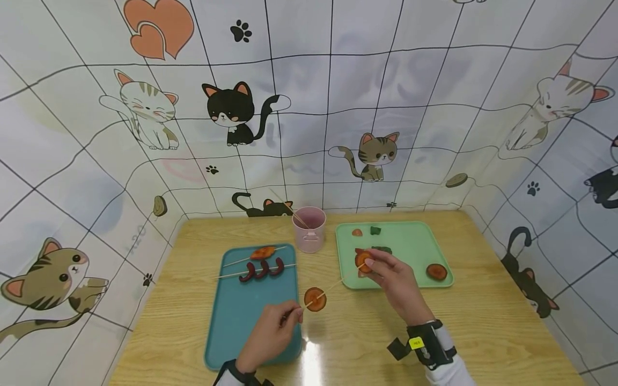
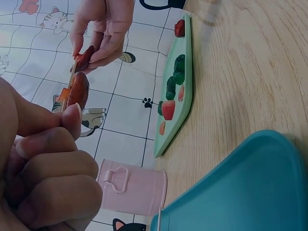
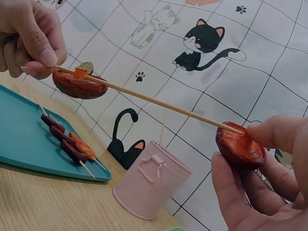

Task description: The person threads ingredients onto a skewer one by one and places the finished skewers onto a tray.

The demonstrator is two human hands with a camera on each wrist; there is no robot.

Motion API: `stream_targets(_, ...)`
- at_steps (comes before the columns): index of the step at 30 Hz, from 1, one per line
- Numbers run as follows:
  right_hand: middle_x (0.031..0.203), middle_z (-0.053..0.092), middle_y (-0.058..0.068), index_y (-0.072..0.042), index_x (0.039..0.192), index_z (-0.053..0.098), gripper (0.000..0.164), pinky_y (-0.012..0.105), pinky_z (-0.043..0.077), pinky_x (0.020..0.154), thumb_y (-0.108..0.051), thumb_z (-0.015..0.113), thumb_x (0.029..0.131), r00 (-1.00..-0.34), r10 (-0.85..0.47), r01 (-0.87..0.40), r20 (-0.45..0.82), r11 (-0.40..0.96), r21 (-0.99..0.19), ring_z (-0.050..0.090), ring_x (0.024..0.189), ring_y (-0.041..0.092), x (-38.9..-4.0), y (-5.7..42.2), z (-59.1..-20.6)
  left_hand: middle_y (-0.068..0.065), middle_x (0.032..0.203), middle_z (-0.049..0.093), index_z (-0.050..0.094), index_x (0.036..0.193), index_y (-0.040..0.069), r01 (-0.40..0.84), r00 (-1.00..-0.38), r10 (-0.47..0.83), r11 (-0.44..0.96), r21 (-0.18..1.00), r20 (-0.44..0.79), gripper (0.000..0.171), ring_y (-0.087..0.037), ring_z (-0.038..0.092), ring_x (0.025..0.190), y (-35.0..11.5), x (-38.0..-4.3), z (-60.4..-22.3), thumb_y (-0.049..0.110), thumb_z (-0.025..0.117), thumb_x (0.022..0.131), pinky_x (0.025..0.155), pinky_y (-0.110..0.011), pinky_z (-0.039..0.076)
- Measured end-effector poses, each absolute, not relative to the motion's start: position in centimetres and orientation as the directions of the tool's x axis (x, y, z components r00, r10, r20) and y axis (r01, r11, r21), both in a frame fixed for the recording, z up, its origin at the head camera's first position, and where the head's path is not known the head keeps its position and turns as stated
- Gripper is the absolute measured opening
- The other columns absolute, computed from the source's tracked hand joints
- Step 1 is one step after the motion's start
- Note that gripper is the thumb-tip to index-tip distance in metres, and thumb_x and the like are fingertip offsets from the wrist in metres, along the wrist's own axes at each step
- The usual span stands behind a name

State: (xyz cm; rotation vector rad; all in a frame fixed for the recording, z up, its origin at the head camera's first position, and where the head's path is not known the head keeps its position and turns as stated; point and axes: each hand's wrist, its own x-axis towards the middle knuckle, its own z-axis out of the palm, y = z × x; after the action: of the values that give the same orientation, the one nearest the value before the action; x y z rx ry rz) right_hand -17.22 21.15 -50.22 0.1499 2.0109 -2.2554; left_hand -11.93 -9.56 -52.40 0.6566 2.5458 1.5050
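Table is occupied by a teal tray, a green tray and, between their far ends, a pink cup with a stick leaned in it. Two loaded skewers are carried by the teal tray. On the green tray a brown disc and small green bits are seen; part of that tray is blocked by the right hand.

Skewer is held aloft, between the trays in head view. Its end is pinched by the fingers of the left hand. Left piece is threaded near that end: rounded, glossy, red-brown. Right piece, similar, with an orange face, is gripped between right thumb and fingers.

An orange tab on the left piece is shown by both wrist views, not clearly by head. Tip is overlapped with the right piece's face; entry cannot be told.
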Motion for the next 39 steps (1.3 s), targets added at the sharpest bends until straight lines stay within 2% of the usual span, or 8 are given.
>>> stream_targets(6,0.142,0.062,0.006,-0.009,0.140,0.060,0.055,0.031,0.056,0.098,-0.033,0.077,0.094,-0.989,-0.030,0.144,-0.143,-0.053,-0.988,0.067,0.118,0.010,-16.8,20.3,-50.6,0.010,0.056,0.038,0.066,0.085,0.025,0.302,-0.905,0.408,0.425,0.853,0.117,0.029,0.004,0.026,0.046,-9.3,-11.9,-52.2,0.024,0.051,0.109,0.050,-0.016,0.026)
stream_targets(9,0.140,0.064,0.007,-0.007,0.134,0.063,0.051,0.028,0.058,0.093,-0.031,0.078,0.092,-0.988,-0.021,0.154,-0.154,-0.042,-0.987,0.069,0.114,0.010,-16.6,19.4,-50.8,0.008,0.056,0.040,0.066,0.084,0.024,0.304,-0.911,0.394,0.432,0.849,0.126,0.029,0.004,0.026,0.046,-9.0,-12.0,-52.2,0.022,0.052,0.109,0.049,-0.016,0.026)
stream_targets(13,0.127,0.070,0.010,-0.004,0.124,0.067,0.044,0.032,0.059,0.092,-0.029,0.080,0.091,-0.985,-0.027,0.169,-0.168,-0.068,-0.983,0.071,0.109,0.015,-16.2,18.1,-51.2,0.009,0.056,0.041,0.066,0.083,0.024,0.311,-0.914,0.381,0.436,0.845,0.140,0.029,0.004,0.028,0.046,-8.7,-12.0,-52.2,0.018,0.054,0.108,0.050,-0.015,0.027)
stream_targets(19,0.129,0.068,0.012,0.000,0.117,0.068,0.042,0.034,0.059,0.093,-0.028,0.082,0.088,-0.982,-0.058,0.186,-0.180,-0.128,-0.974,0.071,0.113,0.019,-15.4,16.5,-52.0,0.009,0.057,0.042,0.065,0.082,0.024,0.311,-0.914,0.380,0.433,0.846,0.141,0.029,0.004,0.028,0.046,-8.5,-12.0,-52.4,0.018,0.053,0.108,0.050,-0.015,0.027)
stream_targets(25,0.131,0.067,0.012,0.000,0.118,0.069,0.041,0.035,0.059,0.092,-0.026,0.081,0.089,-0.976,-0.071,0.213,-0.204,-0.163,-0.963,0.071,0.113,0.020,-15.0,15.3,-52.9,0.008,0.057,0.044,0.065,0.082,0.024,0.303,-0.913,0.388,0.437,0.847,0.127,0.030,0.004,0.028,0.046,-8.5,-12.0,-52.5,0.022,0.052,0.109,0.049,-0.015,0.027)
stream_targets(31,0.127,0.068,0.014,0.002,0.120,0.067,0.040,0.035,0.060,0.090,-0.022,0.080,0.090,-0.973,-0.074,0.230,-0.220,-0.182,-0.956,0.072,0.108,0.020,-15.0,14.8,-53.3,0.004,0.059,0.050,0.065,0.081,0.021,0.305,-0.910,0.394,0.428,0.851,0.128,0.030,0.004,0.030,0.047,-8.7,-12.2,-52.6,0.013,0.053,0.108,0.049,-0.015,0.028)
stream_targets(37,0.136,0.063,0.015,0.002,0.123,0.066,0.043,0.035,0.059,0.092,-0.024,0.079,0.091,-0.976,-0.124,0.197,-0.180,-0.145,-0.970,0.071,0.112,0.018,-15.1,15.2,-53.0,0.008,0.056,0.044,0.065,0.081,0.021,0.292,-0.912,0.394,0.439,0.850,0.110,0.031,0.004,0.028,0.046,-8.9,-12.4,-52.7,0.011,0.052,0.108,0.049,-0.015,0.028)
stream_targets(39,0.140,0.060,0.015,-0.001,0.127,0.065,0.044,0.035,0.059,0.093,-0.025,0.078,0.093,-0.974,-0.154,0.184,-0.165,-0.123,-0.975,0.070,0.115,0.016,-15.2,15.5,-52.8,0.009,0.056,0.042,0.065,0.081,0.021,0.289,-0.914,0.391,0.442,0.849,0.107,0.031,0.004,0.028,0.046,-9.0,-12.4,-52.7,0.012,0.052,0.108,0.050,-0.015,0.027)
